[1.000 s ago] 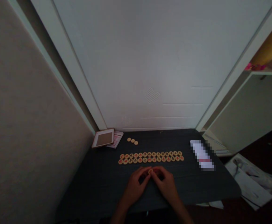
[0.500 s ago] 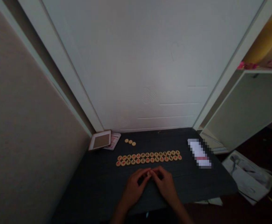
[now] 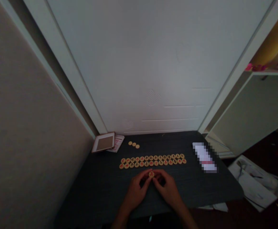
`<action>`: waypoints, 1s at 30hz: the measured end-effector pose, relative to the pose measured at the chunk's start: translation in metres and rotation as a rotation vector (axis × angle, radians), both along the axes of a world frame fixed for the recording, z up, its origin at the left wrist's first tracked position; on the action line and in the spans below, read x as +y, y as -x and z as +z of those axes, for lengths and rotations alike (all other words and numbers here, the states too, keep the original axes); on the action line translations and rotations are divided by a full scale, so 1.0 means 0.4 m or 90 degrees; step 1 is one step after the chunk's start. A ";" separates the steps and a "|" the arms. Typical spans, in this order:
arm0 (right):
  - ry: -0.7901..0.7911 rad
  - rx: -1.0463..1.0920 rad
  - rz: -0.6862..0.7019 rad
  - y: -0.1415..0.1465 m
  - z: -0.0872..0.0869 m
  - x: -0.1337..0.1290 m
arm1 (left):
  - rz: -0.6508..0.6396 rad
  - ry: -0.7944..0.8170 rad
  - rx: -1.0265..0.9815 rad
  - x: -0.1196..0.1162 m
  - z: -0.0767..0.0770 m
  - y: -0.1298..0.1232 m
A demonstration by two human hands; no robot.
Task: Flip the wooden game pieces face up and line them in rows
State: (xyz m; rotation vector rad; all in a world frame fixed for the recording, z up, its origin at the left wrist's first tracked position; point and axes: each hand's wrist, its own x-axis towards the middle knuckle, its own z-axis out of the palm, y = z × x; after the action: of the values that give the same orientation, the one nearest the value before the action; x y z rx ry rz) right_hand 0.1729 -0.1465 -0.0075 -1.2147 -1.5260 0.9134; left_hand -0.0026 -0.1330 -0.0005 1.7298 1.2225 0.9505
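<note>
Between the fingertips of my left hand (image 3: 139, 186) and my right hand (image 3: 166, 184) is a round wooden Chinese chess piece (image 3: 151, 174), its red-marked face showing. Both hands pinch it from either side, just in front of the rows. Beyond my fingers lie two long rows of Chinese chess pieces, a back row (image 3: 155, 157) and a front row (image 3: 156, 163), with red or dark characters facing up. Farther back, three plain-faced pieces (image 3: 134, 144) form a short slanted line.
At the table's back left, a shallow box tray (image 3: 96, 147) leans over a red-printed card or box part (image 3: 118, 143). A pixelated white item (image 3: 204, 157) lies at the right. A white wall panel rises behind the dark table (image 3: 98, 187); a white box (image 3: 260, 184) stands lower right.
The piece between my fingers has come into clear view, its red-marked face now showing where my fingers mostly covered it. The fingertips of both hands have shifted around it.
</note>
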 end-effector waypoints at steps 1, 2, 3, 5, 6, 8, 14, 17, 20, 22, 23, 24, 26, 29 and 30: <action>-0.001 -0.001 0.000 0.000 -0.002 0.000 | -0.003 0.002 -0.003 0.000 0.001 0.001; -0.003 -0.003 -0.001 -0.001 -0.005 0.001 | -0.006 0.004 -0.005 -0.001 0.003 0.001; -0.005 -0.005 -0.001 -0.001 -0.007 0.001 | -0.008 0.005 -0.007 -0.001 0.005 0.001; -0.017 -0.011 -0.002 0.000 -0.012 0.000 | -0.007 0.008 -0.008 -0.001 0.010 -0.001; -0.026 -0.016 -0.001 0.000 -0.013 -0.001 | -0.004 0.009 -0.008 -0.001 0.012 -0.002; -0.050 -0.037 0.013 0.002 -0.015 -0.004 | 0.002 0.015 -0.003 0.001 0.015 -0.004; -0.124 -0.093 0.056 0.010 -0.015 -0.012 | 0.007 0.018 0.027 0.007 0.008 -0.008; -0.125 -0.095 0.049 0.012 -0.016 -0.011 | 0.000 0.023 0.039 0.007 0.003 -0.006; -0.112 -0.095 0.051 0.015 -0.017 -0.012 | -0.008 0.027 0.044 0.007 0.002 -0.005; -0.105 -0.099 0.049 0.017 -0.017 -0.012 | -0.015 0.024 0.043 0.007 0.004 -0.004; -0.105 -0.102 0.045 0.017 -0.016 -0.012 | -0.021 0.022 0.044 0.007 0.005 -0.004; -0.106 -0.105 0.042 0.018 -0.016 -0.012 | -0.027 0.021 0.046 0.007 0.006 -0.004; -0.110 -0.109 0.036 0.018 -0.014 -0.012 | -0.037 0.022 0.052 0.006 0.009 -0.003; -0.118 -0.118 0.029 0.018 -0.010 -0.014 | -0.028 0.020 0.046 0.003 0.009 -0.002; -0.120 -0.122 0.028 0.018 -0.009 -0.015 | -0.019 0.020 0.039 0.002 0.009 -0.002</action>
State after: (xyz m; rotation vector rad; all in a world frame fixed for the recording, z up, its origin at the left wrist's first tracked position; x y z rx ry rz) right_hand 0.1658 -0.1526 -0.0111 -1.1617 -1.7547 0.6779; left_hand -0.0017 -0.1323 0.0030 1.7591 1.2417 0.8615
